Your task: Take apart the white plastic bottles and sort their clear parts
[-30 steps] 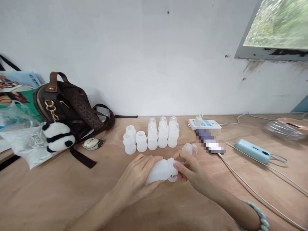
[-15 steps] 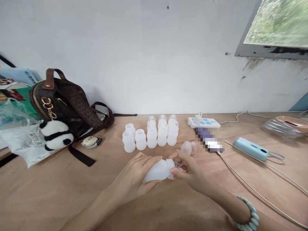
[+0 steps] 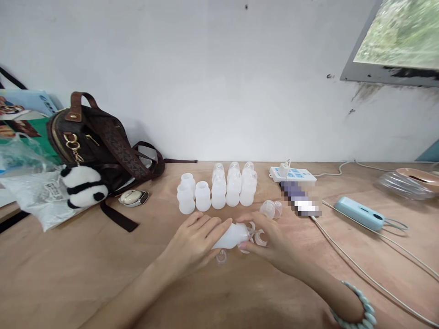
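A bottle (image 3: 229, 236) is being held on its side over the desk (image 3: 219, 301) by the left hand (image 3: 195, 240), its neck being flanked by the right hand (image 3: 272, 240), whose grip cannot be told, while capped bottles (image 3: 233, 195) seem done and three open bottles (image 3: 203, 200) are seemingly being left.

The held bottle (image 3: 230, 236) looked matt, frosted plastic, and glossy clear plastic gleamed on the domed caps (image 3: 268, 209) nearby! Fuzzy plush covered the panda (image 3: 85, 187), and smooth wood grain showed on the tabletop (image 3: 206, 297)!
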A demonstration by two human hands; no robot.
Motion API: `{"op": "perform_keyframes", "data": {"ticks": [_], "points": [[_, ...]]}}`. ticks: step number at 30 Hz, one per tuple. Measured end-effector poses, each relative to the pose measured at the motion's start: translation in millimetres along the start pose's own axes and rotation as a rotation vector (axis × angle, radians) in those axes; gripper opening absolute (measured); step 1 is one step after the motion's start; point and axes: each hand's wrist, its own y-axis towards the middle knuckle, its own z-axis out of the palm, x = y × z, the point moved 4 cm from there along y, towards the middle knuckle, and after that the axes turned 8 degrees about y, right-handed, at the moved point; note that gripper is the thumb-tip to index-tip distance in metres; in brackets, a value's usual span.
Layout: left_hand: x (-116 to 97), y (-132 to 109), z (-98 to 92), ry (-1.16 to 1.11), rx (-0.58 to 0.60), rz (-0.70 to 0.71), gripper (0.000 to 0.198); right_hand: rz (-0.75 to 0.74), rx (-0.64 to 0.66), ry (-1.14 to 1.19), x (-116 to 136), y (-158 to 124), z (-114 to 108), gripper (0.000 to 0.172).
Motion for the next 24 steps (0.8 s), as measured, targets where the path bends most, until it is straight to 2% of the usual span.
{"op": "perform_keyframes", "data": {"ticks": [3, 4, 5, 7, 9, 12, 14, 16, 18, 20, 22, 24], "points": [[0, 1, -2.0, 0.034, -0.024, 0.017, 0.039, -0.036, 0.001, 0.046, 2, 0, -2, 0.073], [0, 1, -2.0, 0.043, -0.028, 0.025, 0.038, -0.018, -0.005, 0.055, 0, 0, -2, 0.075], [-1, 1, -1.6, 0.051, -0.029, 0.032, 0.038, 0.012, -0.007, 0.061, -1, 0, -2, 0.067], [-1, -1, 0.4, 0.052, -0.013, 0.028, 0.039, 0.064, 0.004, 0.076, -3, 0, 1, 0.038], [0, -2, 2.1, 0.002, 0.007, -0.011, 0.04, 0.032, 0.0, 0.065, -1, 1, 1, 0.025], [6, 0, 1.0, -0.188, 0.039, -0.161, 0.043, -0.226, -0.08, -0.039, 11, 2, -3, 0.027], [14, 2, -0.3, -0.357, 0.09, -0.341, 0.047, -0.439, -0.164, -0.139, 19, 0, -7, 0.023], [23, 2, -0.1, -0.57, 0.153, -0.534, 0.044, -0.577, -0.275, -0.218, 23, -4, -11, 0.031], [32, 1, 1.1, -0.794, 0.166, -0.678, 0.038, -0.602, -0.382, -0.274, 21, -7, -16, 0.035], [42, 0, 2.0, -0.912, 0.1, -0.739, 0.034, -0.552, -0.445, -0.305, 17, -8, -20, 0.033], [51, -1, 5.4, -0.884, 0.046, -0.766, 0.031, -0.493, -0.459, -0.312, 13, -7, -21, 0.03], [56, -5, 13.1, -0.796, 0.054, -0.801, 0.032, -0.466, -0.445, -0.311, 10, -6, -19, 0.029]]}}
